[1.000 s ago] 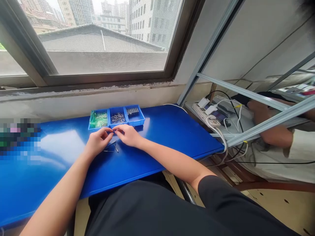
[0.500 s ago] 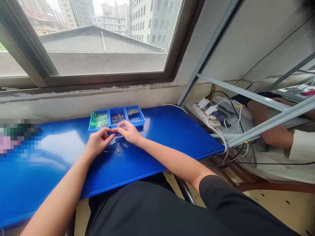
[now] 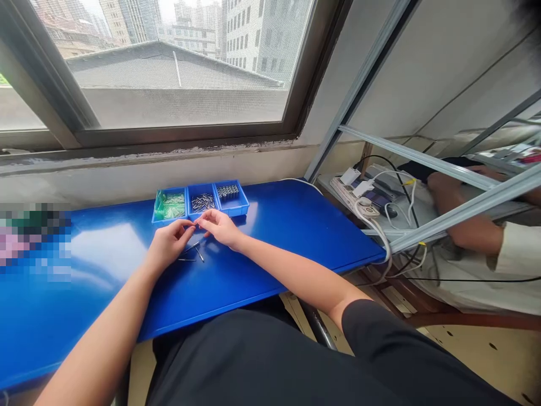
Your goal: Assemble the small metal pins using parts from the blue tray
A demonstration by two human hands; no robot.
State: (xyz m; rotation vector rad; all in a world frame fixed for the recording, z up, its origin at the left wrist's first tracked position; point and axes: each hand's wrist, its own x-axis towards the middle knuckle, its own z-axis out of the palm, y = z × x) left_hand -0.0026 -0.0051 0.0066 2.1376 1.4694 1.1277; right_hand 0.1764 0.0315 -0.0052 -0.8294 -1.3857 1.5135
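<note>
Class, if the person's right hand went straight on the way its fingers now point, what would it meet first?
Probably the left hand: the right hand points at it and the two look about touching, though depth, and anything pinched between them, is unclear.

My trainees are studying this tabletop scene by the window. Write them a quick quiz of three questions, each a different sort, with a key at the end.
1. Multiple choice. What colour is the plastic in the leftmost bin?
(a) red
(b) green
(c) orange

2. True or false. The left grip and the right grip are close together.

3. Fill in the blank. Beside the left grip, the loose metal pieces lie on the blue ____.

Key: 1 b, green. 2 True. 3 table.
</note>
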